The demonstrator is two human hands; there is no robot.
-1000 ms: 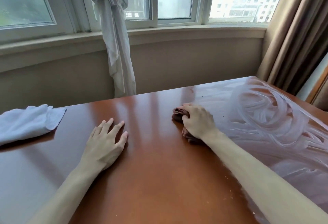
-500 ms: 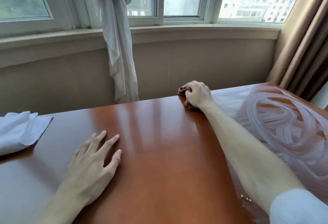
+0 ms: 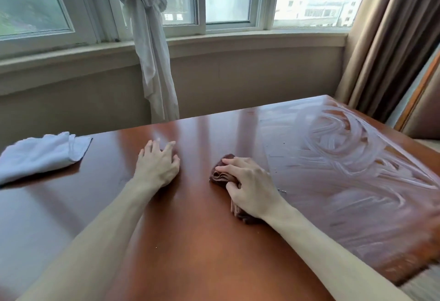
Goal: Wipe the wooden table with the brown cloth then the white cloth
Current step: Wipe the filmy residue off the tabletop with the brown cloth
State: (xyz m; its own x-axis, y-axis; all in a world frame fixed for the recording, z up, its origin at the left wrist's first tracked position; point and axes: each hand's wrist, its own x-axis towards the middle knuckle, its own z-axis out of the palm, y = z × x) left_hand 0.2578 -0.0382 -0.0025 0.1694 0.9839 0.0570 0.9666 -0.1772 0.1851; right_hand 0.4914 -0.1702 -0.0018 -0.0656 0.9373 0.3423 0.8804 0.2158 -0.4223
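Note:
The wooden table (image 3: 185,248) is glossy reddish brown, with swirled wet streaks over its right part. My right hand (image 3: 252,187) lies on the bunched brown cloth (image 3: 220,175) near the table's middle, its fingers curled round the cloth and pressing it down. A bit of the cloth shows behind my wrist too. My left hand (image 3: 158,166) rests on the bare wood just to the left, fingers spread and lightly bent, holding nothing. The white cloth (image 3: 40,154) lies crumpled at the table's far left edge, away from both hands.
Beyond the table's far edge stands a low wall under a curved window sill (image 3: 214,43). A knotted white curtain (image 3: 152,62) hangs down to the table's back edge. Brown drapes (image 3: 390,45) hang at the right, beside a wooden frame (image 3: 419,91).
My right hand has pulled the brown cloth back from the table's far edge toward me, to the middle. My left hand now lies further forward, closer to the right hand.

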